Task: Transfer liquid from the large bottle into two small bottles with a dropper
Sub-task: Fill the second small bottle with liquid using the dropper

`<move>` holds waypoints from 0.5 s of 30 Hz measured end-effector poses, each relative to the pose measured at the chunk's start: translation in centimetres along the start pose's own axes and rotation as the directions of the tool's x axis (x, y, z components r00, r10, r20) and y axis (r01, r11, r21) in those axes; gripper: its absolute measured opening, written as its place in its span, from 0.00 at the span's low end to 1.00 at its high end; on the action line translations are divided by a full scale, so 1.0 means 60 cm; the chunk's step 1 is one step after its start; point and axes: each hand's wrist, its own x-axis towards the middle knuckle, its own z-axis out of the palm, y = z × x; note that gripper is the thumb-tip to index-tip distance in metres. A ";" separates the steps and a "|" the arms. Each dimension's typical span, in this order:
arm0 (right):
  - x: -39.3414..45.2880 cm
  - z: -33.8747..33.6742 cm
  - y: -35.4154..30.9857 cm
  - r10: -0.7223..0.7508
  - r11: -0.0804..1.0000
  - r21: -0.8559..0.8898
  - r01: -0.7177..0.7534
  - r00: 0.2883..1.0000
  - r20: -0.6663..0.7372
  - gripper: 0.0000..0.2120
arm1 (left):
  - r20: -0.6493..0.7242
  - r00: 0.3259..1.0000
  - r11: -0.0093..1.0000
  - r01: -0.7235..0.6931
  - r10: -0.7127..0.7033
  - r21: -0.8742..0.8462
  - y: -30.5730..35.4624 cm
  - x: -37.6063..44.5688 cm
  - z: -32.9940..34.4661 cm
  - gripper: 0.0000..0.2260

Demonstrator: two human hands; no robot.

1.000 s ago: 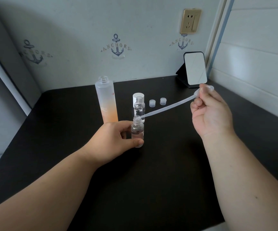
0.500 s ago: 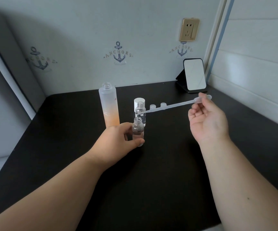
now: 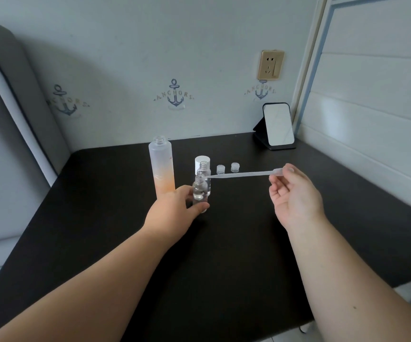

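My left hand grips a small clear bottle that stands open on the black table. A second small clear bottle stands open just behind it. The large frosted bottle, orange at the bottom and uncapped, stands to the left. My right hand pinches the bulb of a translucent plastic dropper. The dropper lies nearly level, its tip at the mouth of the bottle I hold.
A white cap stands behind the small bottles. Two small clear caps sit to their right. A folding mirror stands at the back right corner. Walls close the back and right sides; a grey panel borders the left.
The dropper has dropped from a slant to nearly level, with its tip staying at the held bottle's mouth. My right hand lowered. The camera pulled back slightly.
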 end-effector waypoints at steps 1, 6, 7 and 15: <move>-0.004 -0.004 -0.001 0.001 1.000 -0.006 -0.001 1.000 -0.010 0.07 | 0.000 1.000 1.000 0.000 0.000 0.015 0.002 -0.001 0.000 0.18; -0.029 -0.023 -0.004 0.011 0.994 -0.111 -0.016 0.999 -0.045 0.09 | 0.056 0.998 1.000 0.012 -0.011 -0.023 0.000 -0.009 -0.015 0.23; -0.034 -0.026 -0.003 0.015 0.988 -0.152 -0.022 0.999 -0.042 0.09 | 0.074 0.997 0.999 0.020 -0.018 -0.030 -0.003 -0.009 -0.020 0.23; -0.080 -0.029 -0.001 0.030 0.918 -0.395 -0.043 0.999 -0.037 0.09 | 0.104 0.986 0.991 0.131 -0.129 -0.011 -0.009 -0.015 -0.082 0.10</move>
